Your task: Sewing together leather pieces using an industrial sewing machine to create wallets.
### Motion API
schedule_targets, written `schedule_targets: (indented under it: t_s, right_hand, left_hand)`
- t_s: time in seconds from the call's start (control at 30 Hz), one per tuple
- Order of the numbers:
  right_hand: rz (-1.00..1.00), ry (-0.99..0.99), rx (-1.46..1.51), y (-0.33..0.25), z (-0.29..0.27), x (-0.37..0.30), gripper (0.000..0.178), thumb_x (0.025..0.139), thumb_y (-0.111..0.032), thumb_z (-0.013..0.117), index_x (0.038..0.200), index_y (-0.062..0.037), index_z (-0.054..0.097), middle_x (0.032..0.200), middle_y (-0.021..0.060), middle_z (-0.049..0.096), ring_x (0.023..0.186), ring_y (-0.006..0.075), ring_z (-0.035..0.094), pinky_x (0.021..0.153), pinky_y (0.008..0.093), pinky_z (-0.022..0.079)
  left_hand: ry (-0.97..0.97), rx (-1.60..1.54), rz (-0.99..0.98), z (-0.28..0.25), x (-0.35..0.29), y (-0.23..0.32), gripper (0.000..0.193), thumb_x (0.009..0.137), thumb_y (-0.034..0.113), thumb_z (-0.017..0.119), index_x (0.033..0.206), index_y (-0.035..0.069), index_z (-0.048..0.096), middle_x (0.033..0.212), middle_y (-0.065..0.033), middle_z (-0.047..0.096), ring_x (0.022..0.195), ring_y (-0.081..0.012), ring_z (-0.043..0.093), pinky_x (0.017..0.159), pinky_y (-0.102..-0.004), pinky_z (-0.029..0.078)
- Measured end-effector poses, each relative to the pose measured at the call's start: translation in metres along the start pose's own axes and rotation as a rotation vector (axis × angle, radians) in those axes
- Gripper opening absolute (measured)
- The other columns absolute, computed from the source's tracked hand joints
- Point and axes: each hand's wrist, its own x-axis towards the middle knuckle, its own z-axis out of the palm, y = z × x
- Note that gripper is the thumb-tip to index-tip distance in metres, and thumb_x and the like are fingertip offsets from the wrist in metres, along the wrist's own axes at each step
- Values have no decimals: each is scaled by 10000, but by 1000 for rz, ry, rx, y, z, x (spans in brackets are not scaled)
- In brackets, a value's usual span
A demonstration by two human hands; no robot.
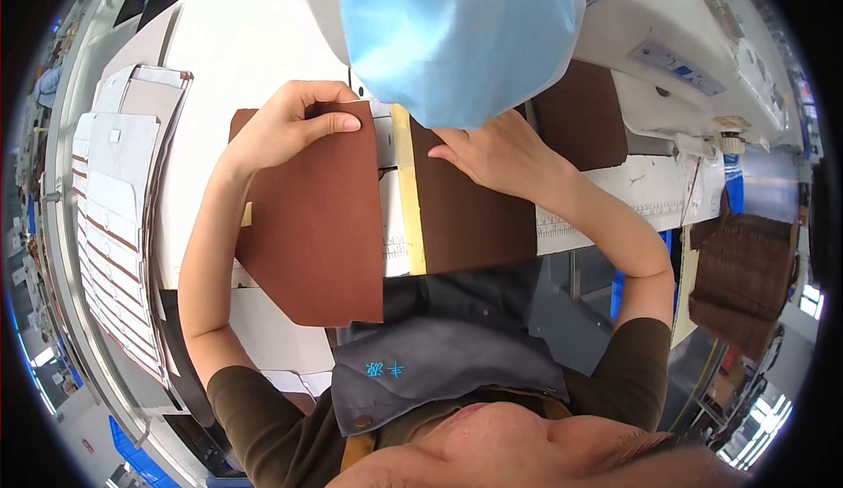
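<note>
A reddish-brown leather-like panel (pixel 316 216) hangs over the table's near edge at the left. My left hand (pixel 294 128) is closed on its top edge, thumb on the front face and fingers behind. Right of it, a dark brown panel (pixel 474 211) lies on the table, with a pale yellow strip (pixel 405 189) along its left edge. My right hand (pixel 505 156) rests at the top of this dark panel, thumb stretched out flat. A light blue cap (pixel 457 40) hides its other fingertips and part of the white sewing machine (pixel 694 57).
Stacked pale grey pieces with brown edges (pixel 118 224) stand at the left. Another brown piece (pixel 580 119) lies under the machine arm. A ruler scale (pixel 606 216) runs along the white table's near edge. Dark brown pieces (pixel 742 277) are at the far right.
</note>
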Motion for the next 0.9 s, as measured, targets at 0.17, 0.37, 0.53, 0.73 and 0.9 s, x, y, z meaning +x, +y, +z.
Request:
schedule_targets:
  t_s: [0.17, 0.37, 0.53, 0.73, 0.9]
  right_hand:
    - [10, -56, -44, 7, 5, 1, 358, 797, -228, 686, 1076, -37, 566, 1002, 74, 559, 932, 244, 555, 860, 354, 471]
    - [-16, 5, -79, 6, 6, 0, 327, 809, -225, 674, 1066, -54, 565, 1005, 64, 554, 920, 230, 556, 853, 347, 471]
    - [-2, 0, -56, 2, 4, -1, 319, 826, -237, 660, 1075, -59, 569, 1029, 61, 559, 957, 228, 553, 868, 356, 461]
    - [18, -29, -57, 5, 8, 0, 306, 838, -241, 649, 1077, -63, 577, 1058, 53, 565, 1007, 220, 547, 893, 365, 448]
    - [7, 9, -46, 5, 8, -2, 289, 831, -217, 650, 1066, -65, 581, 1045, 48, 563, 1005, 202, 548, 889, 353, 449]
  left_hand:
    - [19, -103, 60, 16, 4, 8, 130, 904, 117, 599, 916, -5, 643, 748, -4, 603, 732, -82, 543, 705, -235, 458]
    - [272, 291, 57, 37, 11, -4, 120, 887, 108, 620, 931, -3, 619, 739, -68, 637, 711, -144, 590, 679, -271, 480]
    - [306, 343, 255, 45, 12, -2, 108, 855, 73, 642, 946, 15, 636, 796, -87, 651, 741, -218, 621, 660, -318, 493]
    - [334, 459, 254, 47, 10, -4, 129, 840, -6, 610, 934, 39, 685, 961, -76, 639, 791, -209, 618, 662, -301, 494]
    - [339, 518, 255, 50, 11, -7, 233, 787, -94, 571, 921, 50, 696, 956, -66, 638, 820, -219, 616, 665, -315, 508]
